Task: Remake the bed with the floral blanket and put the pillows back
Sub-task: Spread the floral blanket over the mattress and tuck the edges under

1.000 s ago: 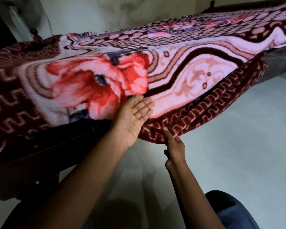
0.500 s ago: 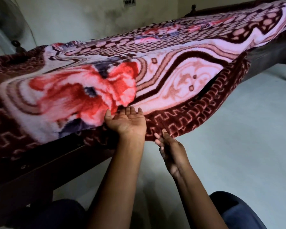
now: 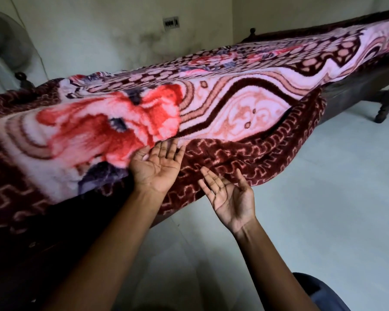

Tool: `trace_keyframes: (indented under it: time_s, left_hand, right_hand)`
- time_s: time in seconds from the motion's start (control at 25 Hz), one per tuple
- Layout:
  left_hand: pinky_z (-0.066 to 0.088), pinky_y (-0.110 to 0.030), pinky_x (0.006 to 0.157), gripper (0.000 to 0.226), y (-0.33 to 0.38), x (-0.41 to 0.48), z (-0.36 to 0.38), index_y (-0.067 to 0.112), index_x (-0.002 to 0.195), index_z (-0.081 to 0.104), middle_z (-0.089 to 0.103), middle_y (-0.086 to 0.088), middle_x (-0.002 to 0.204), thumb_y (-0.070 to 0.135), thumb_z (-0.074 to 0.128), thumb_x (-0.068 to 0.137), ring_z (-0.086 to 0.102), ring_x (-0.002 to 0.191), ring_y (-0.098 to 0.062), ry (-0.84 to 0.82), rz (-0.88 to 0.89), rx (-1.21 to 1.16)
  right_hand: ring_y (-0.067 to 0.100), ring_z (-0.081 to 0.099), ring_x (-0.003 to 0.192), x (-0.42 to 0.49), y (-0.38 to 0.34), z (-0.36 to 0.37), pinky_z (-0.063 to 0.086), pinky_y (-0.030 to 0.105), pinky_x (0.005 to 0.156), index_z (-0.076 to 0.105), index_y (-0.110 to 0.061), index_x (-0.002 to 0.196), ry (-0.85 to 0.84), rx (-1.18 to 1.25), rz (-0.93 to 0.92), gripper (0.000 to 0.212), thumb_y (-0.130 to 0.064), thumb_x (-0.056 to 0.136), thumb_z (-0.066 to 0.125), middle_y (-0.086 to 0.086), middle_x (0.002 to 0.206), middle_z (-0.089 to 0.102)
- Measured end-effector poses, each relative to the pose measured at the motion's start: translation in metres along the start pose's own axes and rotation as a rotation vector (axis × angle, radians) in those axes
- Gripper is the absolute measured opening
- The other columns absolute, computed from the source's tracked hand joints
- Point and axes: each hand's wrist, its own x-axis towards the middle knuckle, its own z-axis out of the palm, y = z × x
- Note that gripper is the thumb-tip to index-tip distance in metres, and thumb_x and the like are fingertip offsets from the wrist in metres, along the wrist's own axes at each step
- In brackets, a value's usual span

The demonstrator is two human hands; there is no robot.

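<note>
Head view: left hand (image 3: 157, 170), right hand (image 3: 231, 197) splayed, empty; bed frame (image 3: 355, 93) beneath floral blanket (image 3: 234, 108) shadowed.

One floral blanket (image 3: 234, 104), one bed (image 3: 357, 88), two hands: left hand (image 3: 157, 170), right hand (image 3: 231, 199), one switch plate (image 3: 171, 23)

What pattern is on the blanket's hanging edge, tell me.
The blanket border is dark maroon with a pale pink zigzag key pattern, clearest in the head view.

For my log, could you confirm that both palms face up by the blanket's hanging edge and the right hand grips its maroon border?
Not quite: the head view shows the right hand open, gripping nothing, by the maroon border. Both palms do face up, left hand included.
</note>
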Motion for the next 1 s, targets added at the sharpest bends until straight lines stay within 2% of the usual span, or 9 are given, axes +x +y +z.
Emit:
trace_keyframes:
  time_s: [0.12, 0.24, 0.32, 0.4, 0.52, 0.64, 0.8, 0.88, 1.0]
  left_hand:
    - [0.037, -0.053, 0.097, 0.072, 0.014, 0.005, -0.005, -0.006, 0.127, 0.044, 0.046, -0.018, 0.14, 0.01, 0.059, 0.059, 0.044, 0.129, -0.034, -0.145, -0.036, 0.071]
    - [0.042, -0.054, 0.088, 0.103, 0.02, 0.012, -0.015, -0.008, 0.122, 0.048, 0.052, -0.02, 0.133, 0.001, 0.083, 0.026, 0.048, 0.125, -0.036, -0.257, -0.069, 0.081]
    - [0.043, -0.053, 0.087, 0.108, 0.022, 0.016, -0.02, -0.009, 0.121, 0.049, 0.053, -0.021, 0.132, 0.0, 0.084, 0.019, 0.047, 0.125, -0.035, -0.257, -0.072, 0.075]
    - [0.043, -0.051, 0.088, 0.104, 0.023, 0.015, -0.02, -0.01, 0.116, 0.053, 0.057, -0.022, 0.126, 0.001, 0.084, 0.017, 0.05, 0.122, -0.035, -0.222, -0.07, 0.079]
    - [0.039, -0.047, 0.101, 0.079, 0.026, 0.006, -0.012, -0.008, 0.116, 0.052, 0.06, -0.021, 0.122, 0.009, 0.078, 0.044, 0.054, 0.118, -0.03, -0.123, -0.105, 0.184]
    - [0.036, -0.04, 0.108, 0.044, 0.026, -0.009, -0.005, -0.009, 0.122, 0.047, 0.055, -0.022, 0.128, 0.017, 0.04, 0.087, 0.054, 0.12, -0.03, 0.111, -0.083, 0.285]
    - [0.038, -0.039, 0.106, 0.041, 0.032, -0.052, -0.021, -0.007, 0.119, 0.049, 0.056, -0.019, 0.127, 0.02, 0.036, 0.091, 0.053, 0.121, -0.027, 0.193, 0.108, 0.184]
    - [0.039, -0.04, 0.103, 0.047, 0.039, -0.069, -0.028, -0.008, 0.117, 0.049, 0.056, -0.02, 0.127, 0.022, 0.041, 0.083, 0.051, 0.123, -0.028, 0.172, 0.176, 0.105]
    - [0.038, -0.043, 0.099, 0.05, 0.047, -0.072, -0.032, -0.007, 0.118, 0.048, 0.052, -0.021, 0.131, 0.033, 0.034, 0.092, 0.045, 0.128, -0.029, 0.142, 0.175, 0.101]
  right_hand:
    - [0.027, 0.061, 0.112, 0.002, -0.007, 0.015, 0.05, 0.044, 0.092, 0.04, 0.011, 0.129, -0.026, -0.003, -0.019, 0.101, -0.045, 0.057, 0.082, 0.024, 0.127, 0.056]
    - [0.027, 0.048, 0.127, 0.029, -0.005, 0.039, 0.042, 0.043, 0.101, 0.028, 0.009, 0.138, 0.018, -0.009, -0.045, 0.084, -0.058, 0.089, 0.04, 0.022, 0.139, 0.044]
    - [0.029, 0.03, 0.138, 0.062, -0.002, 0.058, 0.031, 0.043, 0.109, 0.018, 0.002, 0.145, 0.086, -0.027, -0.05, 0.079, -0.057, 0.094, 0.025, 0.021, 0.15, 0.028]
    - [0.03, 0.031, 0.138, 0.091, 0.003, 0.078, 0.026, 0.043, 0.112, 0.026, -0.005, 0.145, 0.15, -0.016, -0.048, 0.072, -0.056, 0.094, 0.025, 0.02, 0.15, 0.028]
    - [0.031, 0.04, 0.132, 0.104, 0.0, 0.084, 0.03, 0.045, 0.112, 0.039, -0.005, 0.14, 0.234, 0.009, -0.078, 0.059, -0.045, 0.097, 0.032, 0.02, 0.145, 0.038]
    - [0.034, 0.047, 0.126, 0.065, -0.002, 0.069, 0.041, 0.041, 0.105, 0.04, 0.0, 0.136, 0.247, -0.037, -0.06, 0.046, -0.028, 0.099, 0.036, 0.025, 0.137, 0.046]
    - [0.029, 0.065, 0.101, -0.002, 0.029, 0.052, 0.054, 0.039, 0.08, 0.052, -0.003, 0.127, 0.229, -0.028, 0.098, 0.04, -0.024, 0.097, 0.037, 0.02, 0.124, 0.06]
    - [0.028, 0.062, 0.108, -0.014, 0.046, 0.053, 0.054, 0.042, 0.079, 0.051, -0.005, 0.128, 0.183, -0.062, 0.158, 0.043, -0.027, 0.095, 0.038, 0.017, 0.126, 0.06]
    - [0.027, 0.047, 0.127, -0.007, 0.059, 0.067, 0.051, 0.043, 0.084, 0.042, -0.006, 0.137, 0.105, -0.032, 0.158, 0.062, -0.037, 0.084, 0.043, 0.013, 0.138, 0.049]
